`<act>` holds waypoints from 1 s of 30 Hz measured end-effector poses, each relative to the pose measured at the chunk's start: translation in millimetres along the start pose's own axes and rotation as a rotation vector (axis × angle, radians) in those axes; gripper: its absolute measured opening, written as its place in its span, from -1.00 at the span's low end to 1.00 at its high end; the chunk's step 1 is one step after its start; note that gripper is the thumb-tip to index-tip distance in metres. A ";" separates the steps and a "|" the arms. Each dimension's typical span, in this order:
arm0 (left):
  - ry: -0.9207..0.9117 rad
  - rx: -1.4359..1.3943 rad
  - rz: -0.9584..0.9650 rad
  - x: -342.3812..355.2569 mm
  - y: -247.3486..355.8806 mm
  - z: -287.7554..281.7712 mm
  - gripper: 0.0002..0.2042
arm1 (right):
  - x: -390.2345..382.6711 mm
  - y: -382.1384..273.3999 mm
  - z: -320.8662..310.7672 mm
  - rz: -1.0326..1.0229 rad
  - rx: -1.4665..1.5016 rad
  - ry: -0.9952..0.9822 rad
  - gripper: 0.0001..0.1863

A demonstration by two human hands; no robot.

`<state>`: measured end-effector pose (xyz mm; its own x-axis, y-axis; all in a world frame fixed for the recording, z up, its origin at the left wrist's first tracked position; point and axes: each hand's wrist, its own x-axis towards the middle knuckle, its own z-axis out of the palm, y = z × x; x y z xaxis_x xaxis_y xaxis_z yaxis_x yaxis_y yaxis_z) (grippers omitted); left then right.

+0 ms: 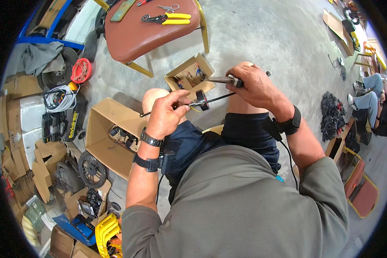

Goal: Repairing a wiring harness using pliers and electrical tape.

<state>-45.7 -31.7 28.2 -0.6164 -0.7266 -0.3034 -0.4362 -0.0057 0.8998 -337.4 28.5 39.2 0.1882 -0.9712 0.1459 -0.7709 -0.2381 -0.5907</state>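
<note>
Your left hand (165, 115) has its fingers pinched at the wired end of the round black part (203, 102), which sits nearer you than the small open carton (205, 64). A yellow wire (195, 109) shows below it, and a black cable (221, 98) runs from the part toward your other side. Your right hand (259, 89) is wrapped around a tapered metal tool (219, 80), its nose pointing across the near edge of the small carton and seemingly apart from the part.

Judging by this, you look partway through: part and tool are both in hand, while the yellow wire looks loose. No finished joint can be made out at this size, so the wired end seems left to settle.

Left of the small carton and nearer, a larger box (122, 112) with wiring inside crowds your left leg. The small carton itself holds coloured wires (200, 72) just past the tool's nose. Beyond it and leftward, a chair (135, 39) bears yellow-handled pliers (164, 19) and scissors (171, 7). Well left of the carton lies a white cable coil (61, 99); well right, a black cable tangle (333, 115), then a seated person (367, 102).
</note>
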 end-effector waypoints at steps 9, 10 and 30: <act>0.061 -0.209 0.054 -5.5 3.7 -0.5 -0.56 | 22.0 -11.0 9.2 -0.147 -0.396 -0.167 -0.88; 0.063 -0.216 0.054 -6.5 4.2 -0.4 -0.55 | 24.6 -13.7 8.5 -0.143 -0.393 -0.212 -0.89; 0.141 -0.151 0.153 -8.2 -1.2 7.5 -0.59 | 14.1 -20.5 18.2 -0.026 -0.425 -0.237 -0.85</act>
<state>-44.9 -20.5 27.2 -0.5657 -0.8155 -0.1227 -0.2350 0.0168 0.9718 -307.9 19.6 38.8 0.3055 -0.9505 -0.0573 -0.9352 -0.2882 -0.2060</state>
